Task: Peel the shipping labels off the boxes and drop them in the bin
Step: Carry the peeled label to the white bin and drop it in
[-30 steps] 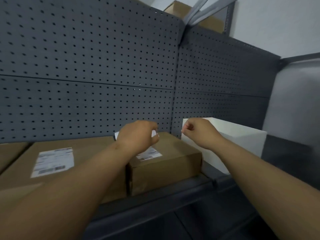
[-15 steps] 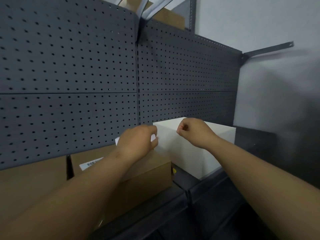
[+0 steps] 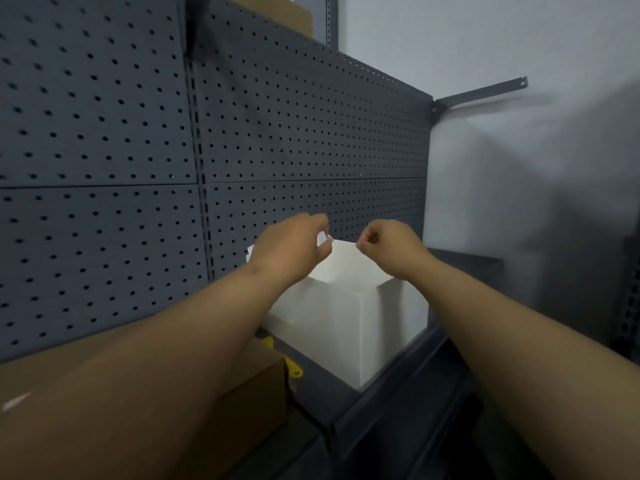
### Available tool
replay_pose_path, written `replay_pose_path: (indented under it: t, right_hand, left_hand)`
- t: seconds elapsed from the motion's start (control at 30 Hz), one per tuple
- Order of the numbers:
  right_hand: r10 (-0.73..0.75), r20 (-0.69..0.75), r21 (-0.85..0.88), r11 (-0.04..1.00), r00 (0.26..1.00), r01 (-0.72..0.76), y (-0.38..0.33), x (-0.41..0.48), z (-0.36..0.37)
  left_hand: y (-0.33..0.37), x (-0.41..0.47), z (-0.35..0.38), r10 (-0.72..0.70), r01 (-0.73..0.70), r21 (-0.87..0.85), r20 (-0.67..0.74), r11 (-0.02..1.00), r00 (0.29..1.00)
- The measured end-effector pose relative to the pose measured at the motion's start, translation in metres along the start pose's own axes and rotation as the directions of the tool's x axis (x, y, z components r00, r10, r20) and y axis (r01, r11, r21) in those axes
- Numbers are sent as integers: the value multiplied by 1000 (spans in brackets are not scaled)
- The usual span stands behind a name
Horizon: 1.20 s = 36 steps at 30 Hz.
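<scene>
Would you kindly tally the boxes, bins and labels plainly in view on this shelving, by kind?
Cardboard boxes: 2 (one on the shelf, one on top of the rack)
White bin: 1
Peeled label: 1, held in the left hand
Total: 4

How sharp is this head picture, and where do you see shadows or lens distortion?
Head view: motion blur stretches the holes of the pegboard at the left edge; the left hand and right hand above the white bin are fairly sharp. Head view: the wide lens tilts the pegboard seams; a soft shadow falls on the wall below the bracket; dim, even light, no glare.
</scene>
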State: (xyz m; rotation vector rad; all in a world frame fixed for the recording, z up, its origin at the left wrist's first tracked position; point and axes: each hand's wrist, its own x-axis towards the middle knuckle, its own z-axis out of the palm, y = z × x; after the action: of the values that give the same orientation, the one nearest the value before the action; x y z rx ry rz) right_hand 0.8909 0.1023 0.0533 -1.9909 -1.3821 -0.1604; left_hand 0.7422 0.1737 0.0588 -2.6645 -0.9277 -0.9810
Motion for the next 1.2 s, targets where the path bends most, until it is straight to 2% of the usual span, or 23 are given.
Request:
replay_pose_path:
  t: [0.2,0.4,0.47,0.57,0.63,0.67,0.83,1.0,1.1,1.2]
  right_hand:
    - [4,38,10,1000,999,-4,29,48,-1]
    - [-26,133,-14,1000,991,28,45,81,5]
    - [-28,165,-11,999,986,30,48,85,7]
    - [-43,202,22,999,979,39,51,89,10]
    - [-52,220,31,998,974,47,53,91,11]
    - [-56,225,36,998,973,49,54,93,12]
    - [-54,236,60,997,970,41,59,96,15]
    - [-61,244,35,998,968,54,63,99,14]
    - [-48,236,40,998,970,40,66,100,14]
    - [-13,240,31,1000,971,6,70,102,17]
  left_hand:
    - [16,59,39,-65,74,-131,73,989,995]
    - [16,85,64,-109,162,-227,229,960,967]
    - [16,85,65,-151,255,-324,313,911,938]
    - [5,92,81,-263,474,-411,473,779,841]
    - [4,93,80,-335,565,-413,507,714,794]
    - [5,92,78,-354,574,-395,504,717,788]
    - [4,94,80,-306,466,-326,436,823,846]
    - [1,94,78,-201,374,-195,578,907,791]
    - [-5,94,79,-98,272,-230,568,935,817]
    - [-10,96,83,-64,165,-140,540,976,839]
